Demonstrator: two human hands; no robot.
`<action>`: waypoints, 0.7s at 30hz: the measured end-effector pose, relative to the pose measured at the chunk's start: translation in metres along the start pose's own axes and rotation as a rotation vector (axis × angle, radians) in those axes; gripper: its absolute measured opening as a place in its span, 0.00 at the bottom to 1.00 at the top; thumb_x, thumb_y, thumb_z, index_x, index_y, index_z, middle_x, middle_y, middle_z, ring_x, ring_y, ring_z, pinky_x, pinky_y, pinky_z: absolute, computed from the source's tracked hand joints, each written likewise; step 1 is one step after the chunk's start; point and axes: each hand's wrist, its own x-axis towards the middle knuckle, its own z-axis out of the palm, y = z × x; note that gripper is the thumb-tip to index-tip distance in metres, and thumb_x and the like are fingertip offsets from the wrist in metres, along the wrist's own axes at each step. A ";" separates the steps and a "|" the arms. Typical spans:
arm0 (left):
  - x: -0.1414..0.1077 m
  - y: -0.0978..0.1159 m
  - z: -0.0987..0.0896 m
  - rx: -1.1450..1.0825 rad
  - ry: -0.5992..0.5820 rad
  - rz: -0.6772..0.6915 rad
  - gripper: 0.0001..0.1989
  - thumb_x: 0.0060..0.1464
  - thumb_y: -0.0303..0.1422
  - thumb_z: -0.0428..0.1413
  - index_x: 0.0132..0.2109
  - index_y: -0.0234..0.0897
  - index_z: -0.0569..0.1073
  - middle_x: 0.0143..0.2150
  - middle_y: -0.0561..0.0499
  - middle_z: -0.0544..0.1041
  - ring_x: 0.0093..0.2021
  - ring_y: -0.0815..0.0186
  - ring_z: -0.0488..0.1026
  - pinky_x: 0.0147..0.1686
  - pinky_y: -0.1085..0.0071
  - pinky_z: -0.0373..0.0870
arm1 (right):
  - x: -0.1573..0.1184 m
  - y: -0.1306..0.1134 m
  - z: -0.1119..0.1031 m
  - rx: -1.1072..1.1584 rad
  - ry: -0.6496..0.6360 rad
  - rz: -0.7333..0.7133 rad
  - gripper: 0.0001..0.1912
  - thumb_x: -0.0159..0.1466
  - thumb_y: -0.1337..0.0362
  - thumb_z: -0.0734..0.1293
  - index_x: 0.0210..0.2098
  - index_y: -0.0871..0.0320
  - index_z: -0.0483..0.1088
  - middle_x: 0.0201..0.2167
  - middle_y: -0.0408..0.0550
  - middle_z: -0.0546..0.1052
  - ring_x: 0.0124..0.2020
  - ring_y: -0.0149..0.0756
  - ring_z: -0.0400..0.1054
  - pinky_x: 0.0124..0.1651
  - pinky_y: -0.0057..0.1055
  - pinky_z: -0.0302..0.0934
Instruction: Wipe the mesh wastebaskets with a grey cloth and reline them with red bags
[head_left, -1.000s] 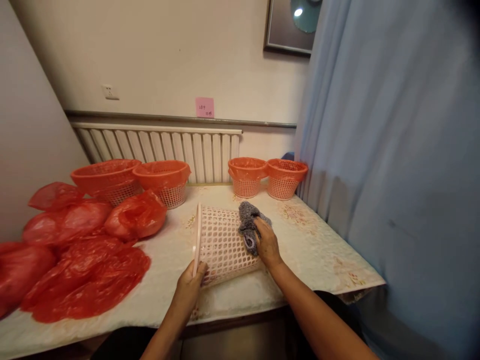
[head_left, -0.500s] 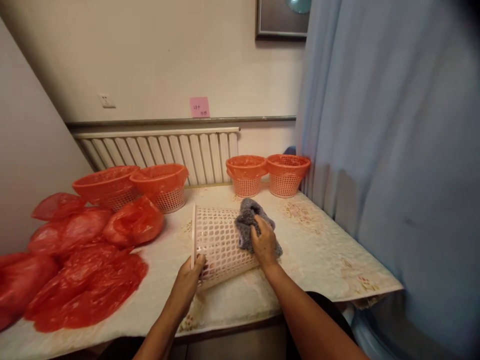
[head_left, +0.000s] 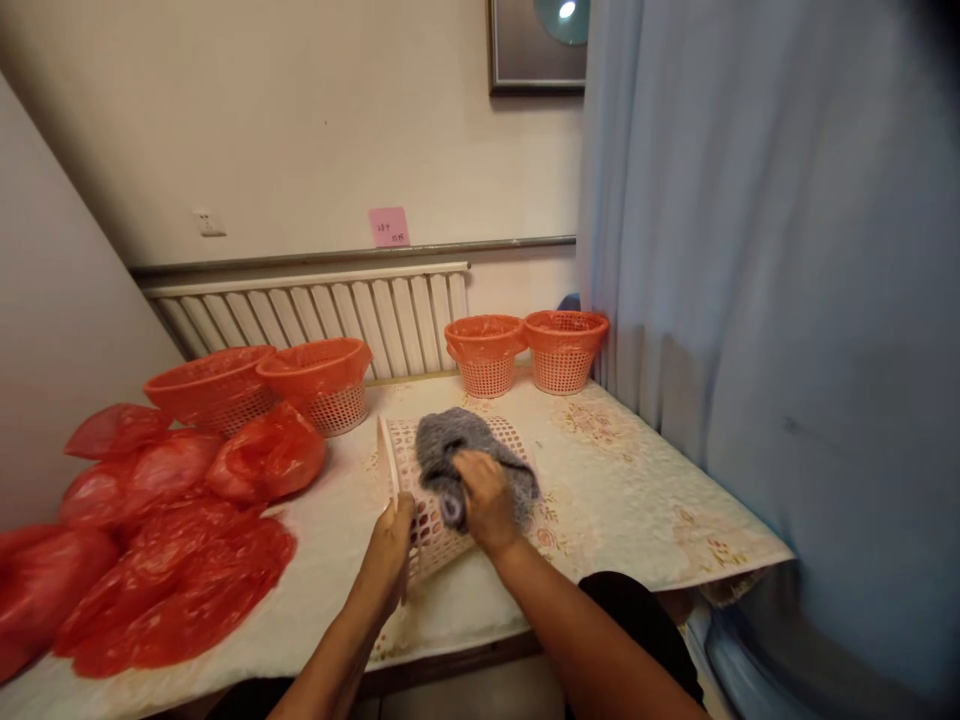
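A pale pink plastic basket (head_left: 406,455) with a grid of holes lies on its side on the table, its rim facing left. My left hand (head_left: 391,540) is closed on the near part of that rim, thumb on the outside. Bunched in my right hand (head_left: 487,500) is a grey cloth (head_left: 457,432), pressed against the basket's upper side. The cloth hides much of the basket's wall, and part of it drapes toward the basket's base on the right.
Crumpled red plastic bags (head_left: 187,570) cover the table's left side. Behind them are two lined baskets (head_left: 337,408); two more lined baskets (head_left: 487,375) stand at the back right. A radiator (head_left: 405,315) lines the wall, and a blue curtain (head_left: 720,300) hangs along the right edge.
My right hand has moved the grey cloth left along the basket, from near its base toward the rim. The basket has turned slightly, while my left hand keeps its grip.
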 end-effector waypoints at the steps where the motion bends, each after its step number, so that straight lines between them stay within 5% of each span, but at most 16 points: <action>1: 0.001 -0.002 -0.001 -0.036 -0.028 -0.029 0.29 0.49 0.59 0.49 0.36 0.34 0.69 0.34 0.45 0.78 0.34 0.58 0.77 0.36 0.63 0.73 | 0.004 0.016 -0.002 -0.026 0.045 0.067 0.19 0.63 0.74 0.55 0.50 0.59 0.70 0.46 0.53 0.75 0.50 0.40 0.65 0.53 0.40 0.60; 5: 0.007 -0.002 -0.005 -0.112 -0.103 -0.061 0.30 0.50 0.59 0.50 0.38 0.33 0.70 0.36 0.44 0.78 0.35 0.58 0.77 0.38 0.64 0.73 | 0.015 0.062 -0.010 -0.156 0.243 0.341 0.19 0.62 0.73 0.56 0.50 0.62 0.70 0.46 0.56 0.75 0.48 0.42 0.65 0.53 0.43 0.60; 8: 0.012 0.002 -0.006 -0.127 -0.120 -0.082 0.34 0.49 0.60 0.50 0.41 0.30 0.72 0.37 0.41 0.79 0.36 0.58 0.78 0.38 0.64 0.73 | 0.014 0.058 -0.006 -0.163 0.310 0.418 0.19 0.62 0.72 0.57 0.50 0.63 0.69 0.46 0.58 0.75 0.49 0.44 0.64 0.53 0.45 0.60; 16: 0.024 0.017 -0.008 -0.208 -0.169 -0.176 0.34 0.51 0.60 0.48 0.43 0.31 0.74 0.31 0.46 0.80 0.33 0.61 0.77 0.36 0.67 0.73 | -0.027 -0.059 0.020 0.145 -0.022 0.023 0.23 0.59 0.71 0.60 0.54 0.58 0.65 0.50 0.55 0.69 0.52 0.45 0.61 0.56 0.48 0.58; 18: 0.026 0.023 -0.009 -0.251 -0.196 -0.260 0.35 0.51 0.60 0.47 0.43 0.30 0.74 0.29 0.46 0.80 0.30 0.60 0.77 0.31 0.66 0.74 | -0.032 -0.064 0.022 0.146 -0.041 -0.025 0.23 0.59 0.71 0.61 0.54 0.56 0.66 0.50 0.54 0.68 0.50 0.44 0.62 0.54 0.46 0.60; 21: 0.030 0.030 -0.007 -0.288 -0.200 -0.299 0.31 0.54 0.57 0.47 0.41 0.30 0.74 0.28 0.46 0.79 0.27 0.63 0.76 0.28 0.69 0.73 | -0.024 -0.035 0.023 0.062 -0.024 -0.015 0.20 0.59 0.72 0.60 0.50 0.56 0.68 0.48 0.53 0.69 0.49 0.43 0.61 0.53 0.43 0.61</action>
